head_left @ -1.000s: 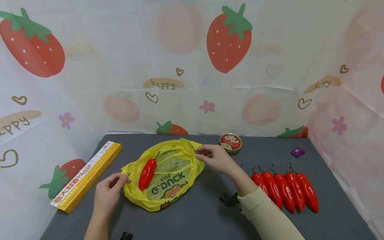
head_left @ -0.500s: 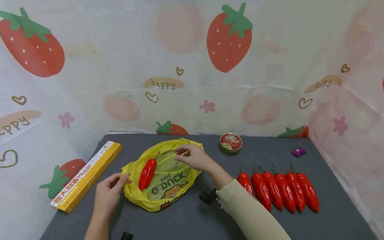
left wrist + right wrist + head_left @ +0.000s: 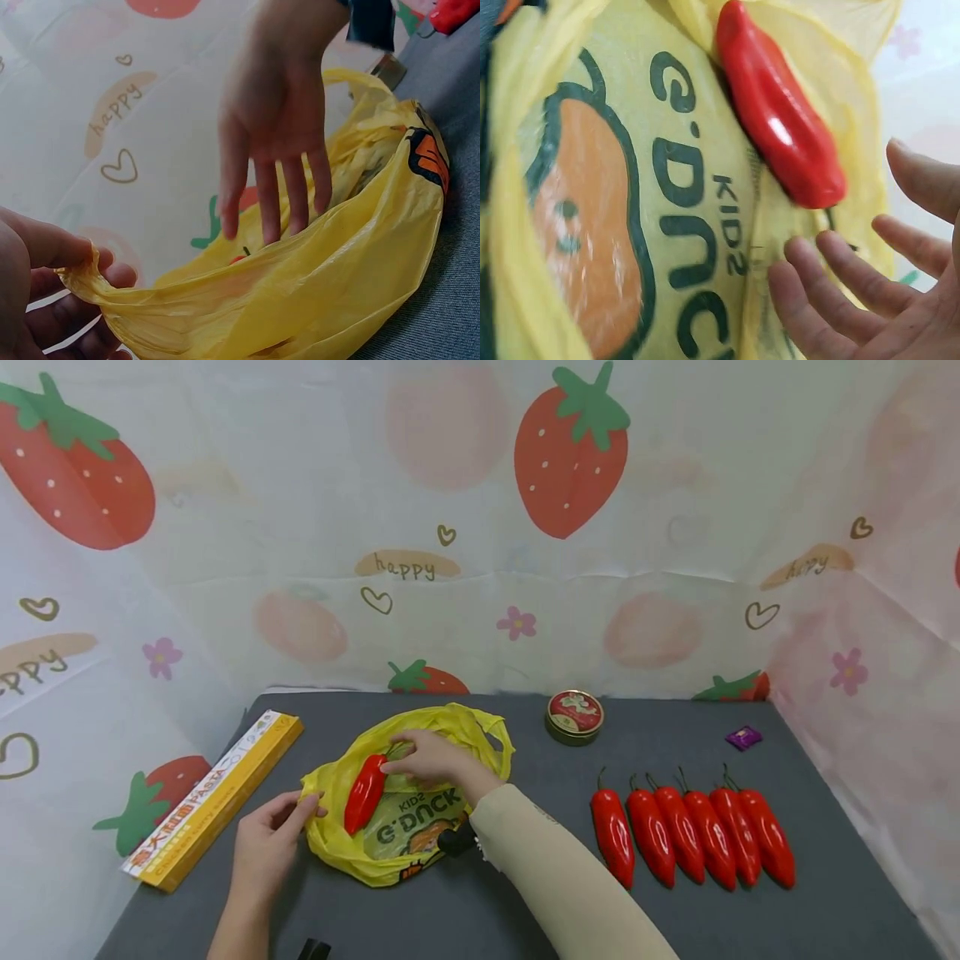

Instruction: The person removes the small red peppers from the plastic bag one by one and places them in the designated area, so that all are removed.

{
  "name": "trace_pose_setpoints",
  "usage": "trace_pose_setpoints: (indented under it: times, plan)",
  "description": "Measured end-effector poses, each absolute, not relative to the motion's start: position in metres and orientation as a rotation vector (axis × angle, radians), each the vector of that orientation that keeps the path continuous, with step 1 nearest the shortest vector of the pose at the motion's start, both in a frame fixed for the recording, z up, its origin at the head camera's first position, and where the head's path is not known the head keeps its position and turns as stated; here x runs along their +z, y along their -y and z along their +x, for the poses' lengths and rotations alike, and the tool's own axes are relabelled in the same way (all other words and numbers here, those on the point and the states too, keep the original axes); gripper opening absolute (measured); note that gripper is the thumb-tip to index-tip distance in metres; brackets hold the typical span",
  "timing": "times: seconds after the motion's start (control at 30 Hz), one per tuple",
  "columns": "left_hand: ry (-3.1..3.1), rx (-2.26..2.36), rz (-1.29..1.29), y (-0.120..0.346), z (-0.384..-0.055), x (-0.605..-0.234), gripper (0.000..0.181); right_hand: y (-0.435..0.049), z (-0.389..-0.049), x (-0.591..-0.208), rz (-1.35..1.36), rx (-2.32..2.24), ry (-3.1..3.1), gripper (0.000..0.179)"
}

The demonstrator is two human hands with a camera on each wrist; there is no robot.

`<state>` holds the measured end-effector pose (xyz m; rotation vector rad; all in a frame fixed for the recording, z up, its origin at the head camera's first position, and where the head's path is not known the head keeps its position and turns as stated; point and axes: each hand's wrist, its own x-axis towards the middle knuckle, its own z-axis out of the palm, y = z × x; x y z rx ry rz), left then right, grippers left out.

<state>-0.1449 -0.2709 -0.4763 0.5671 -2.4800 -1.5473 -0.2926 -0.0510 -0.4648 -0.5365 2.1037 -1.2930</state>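
A yellow plastic bag (image 3: 337, 777) with a duck print lies spread on the dark table, its mouth facing up. Inside it rests one red chili pepper (image 3: 365, 795), stem toward the back. My left hand (image 3: 268, 839) pinches the bag's left rim between thumb and fingers, which the left wrist view shows as a gathered fold of yellow film. Over the bag reaches my right hand (image 3: 429, 758), its fingers beside the pepper's stem end. In the right wrist view those fingers (image 3: 840, 285) are spread and hold nothing, just short of the red pepper.
Several red chili peppers (image 3: 708, 831) lie in a row on the right. At the back stands a round red tin (image 3: 574, 717), with a small purple packet (image 3: 744, 737) farther right. A yellow pasta box (image 3: 217, 802) lies along the left side.
My right hand has moved left from the bag's right rim to the pepper inside. The bag's right handle loop has sprung outward. My left hand keeps its pinch on the left rim.
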Motion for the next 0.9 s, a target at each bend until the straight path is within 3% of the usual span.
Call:
trace_pose_setpoints:
  times: [0.17,0.53,0.9]
  plan:
    - [2.483,-1.548,0.567,0.271,-0.145,-0.477,0.047,0.065,-0.295,-0.471,-0.468,-1.286,-2.149,0.054]
    - [2.483,-1.545,0.565,0.271,-0.145,-0.476,0.048,0.078,-0.291,-0.481,-0.569,-0.999,-2.337,0.068]
    - [2.492,-1.522,0.568,0.270,-0.145,-0.478,0.049,0.071,-0.293,-0.480,-0.415,-1.388,-2.171,0.030]
